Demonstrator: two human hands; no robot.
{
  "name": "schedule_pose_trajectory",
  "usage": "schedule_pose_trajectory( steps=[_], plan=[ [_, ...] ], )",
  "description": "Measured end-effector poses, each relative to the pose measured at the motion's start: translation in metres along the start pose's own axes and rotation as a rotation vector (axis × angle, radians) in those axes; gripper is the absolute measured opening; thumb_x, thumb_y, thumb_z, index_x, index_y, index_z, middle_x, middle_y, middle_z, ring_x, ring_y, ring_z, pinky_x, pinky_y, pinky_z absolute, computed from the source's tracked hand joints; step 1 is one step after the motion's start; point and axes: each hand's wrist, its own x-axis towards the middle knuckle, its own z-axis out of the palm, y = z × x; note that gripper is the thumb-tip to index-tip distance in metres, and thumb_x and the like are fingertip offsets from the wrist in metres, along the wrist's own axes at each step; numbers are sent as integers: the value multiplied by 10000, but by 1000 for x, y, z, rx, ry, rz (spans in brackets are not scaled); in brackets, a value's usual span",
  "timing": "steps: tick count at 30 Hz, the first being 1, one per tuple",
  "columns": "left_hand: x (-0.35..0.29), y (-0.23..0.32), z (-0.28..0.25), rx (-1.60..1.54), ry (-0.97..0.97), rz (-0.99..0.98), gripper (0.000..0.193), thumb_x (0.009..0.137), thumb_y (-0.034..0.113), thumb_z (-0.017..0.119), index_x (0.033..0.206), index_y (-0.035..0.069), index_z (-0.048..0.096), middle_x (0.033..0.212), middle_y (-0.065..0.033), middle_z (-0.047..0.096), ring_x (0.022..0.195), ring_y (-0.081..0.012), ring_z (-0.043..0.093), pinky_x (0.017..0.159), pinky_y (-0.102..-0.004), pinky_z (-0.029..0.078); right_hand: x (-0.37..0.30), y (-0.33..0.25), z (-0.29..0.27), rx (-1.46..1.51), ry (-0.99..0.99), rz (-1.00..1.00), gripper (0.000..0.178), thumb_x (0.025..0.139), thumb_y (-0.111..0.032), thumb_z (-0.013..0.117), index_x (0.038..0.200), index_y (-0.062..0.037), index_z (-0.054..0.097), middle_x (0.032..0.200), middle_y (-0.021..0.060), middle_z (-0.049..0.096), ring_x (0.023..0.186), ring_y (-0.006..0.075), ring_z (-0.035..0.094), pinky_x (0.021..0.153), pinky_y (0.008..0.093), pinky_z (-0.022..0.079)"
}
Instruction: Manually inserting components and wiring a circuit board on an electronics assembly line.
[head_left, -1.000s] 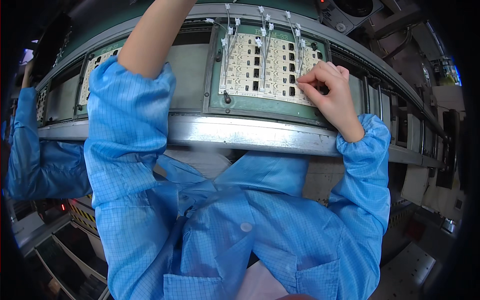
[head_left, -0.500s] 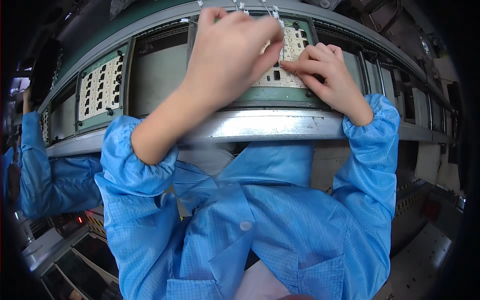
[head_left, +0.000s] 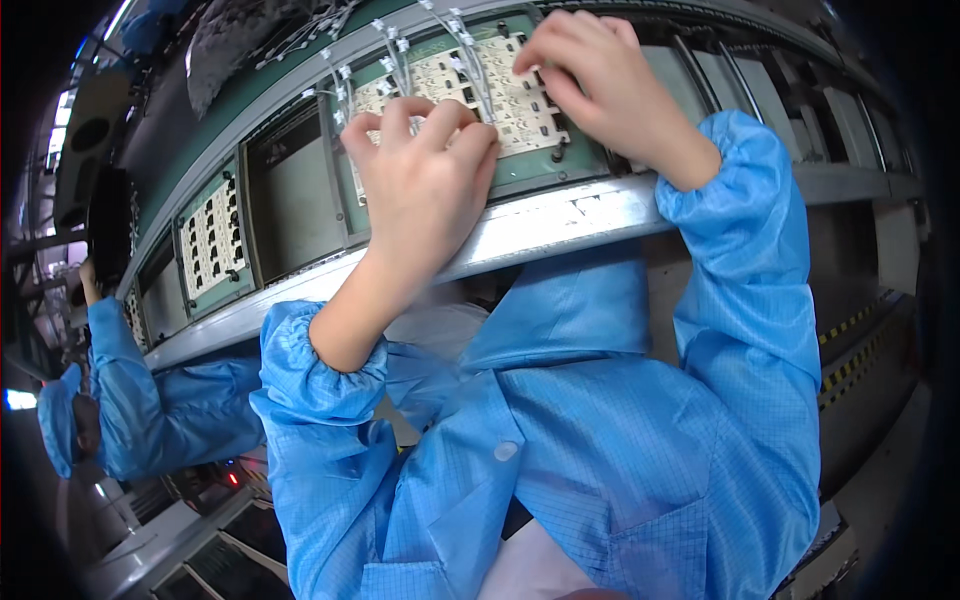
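Note:
A cream circuit-board panel (head_left: 440, 76) with dark components lies in a green carrier (head_left: 520, 178) in front of me. My left hand (head_left: 415, 185) is over the panel's near left part. Its fingers are curled down, and the tips, with anything between them, are hidden. My right hand (head_left: 612, 92) is above the panel's right end, with bent fingers and the thumb apart from the index finger. I see nothing in it. White wires with small connectors (head_left: 467, 62) cross the panel between and beyond my hands, several of them reaching over its far edge.
A metal rail (head_left: 530, 225) runs along the near side of the conveyor line. Farther left sits another cream panel (head_left: 212, 238) in its own green carrier. More loose white wires (head_left: 315, 40) lie beyond the line. A co-worker in a blue sleeve (head_left: 135, 400) is at the left.
The view has turned and shifted. My left hand has come down from the middle of the panel to its near left part. My right hand has moved off the near components toward the far right.

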Motion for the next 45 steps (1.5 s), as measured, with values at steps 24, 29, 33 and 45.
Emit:
schedule_pose_trajectory(
  steps=[24,29,33,45],
  plan=[
    [6,10,-2,87,-74,18,72,805,191,783,841,165,726,943,54,656,1031,-235,567,906,-446,344,1,-15,-15,150,147,95,83,885,-83,603,898,-93,684,923,48,623,990,238,589,930,412,339],
    [5,15,-2,101,-62,19,72,805,172,765,853,147,718,940,41,644,1033,-234,570,910,-446,345,1,-15,-19,160,129,91,77,883,-85,606,901,-86,680,924,56,622,991,240,589,941,415,339],
    [7,15,-5,64,-115,86,87,800,163,742,865,113,715,939,7,637,1026,-239,579,911,-442,356,2,-10,-22,150,118,86,89,885,-82,598,917,-81,681,949,61,630,1011,249,598,950,416,352],
    [90,-52,58,120,-251,-423,316,893,356,667,1096,137,773,1148,-83,711,1132,-335,588,969,-548,379,74,99,65,189,-95,119,334,901,-31,571,1209,-93,682,1125,89,703,1073,266,669,967,423,502]
  ],
)
